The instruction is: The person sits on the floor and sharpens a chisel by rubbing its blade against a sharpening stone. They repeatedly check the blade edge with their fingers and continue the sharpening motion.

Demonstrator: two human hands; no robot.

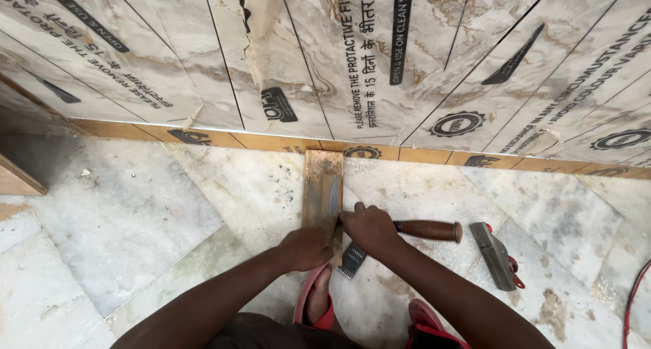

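Wall panel: marble-patterned sheet under protective film, black printed lettering and round black seals, standing along the floor's far edge.
Sharpening stone: brown oblong block lying on the marble floor, touching the panel's base.
Left hand: fingers clamped on the stone's near end.
Right hand: fingers clamped on a wood-handled chisel.
Nearby: grey metal hand plane, right.

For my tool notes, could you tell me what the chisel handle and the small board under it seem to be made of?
The chisel handle looks like turned wood with a dark glossy varnish. The board appears to be raw brown wood, dull and scuffed. The grey blade seems to be steel.
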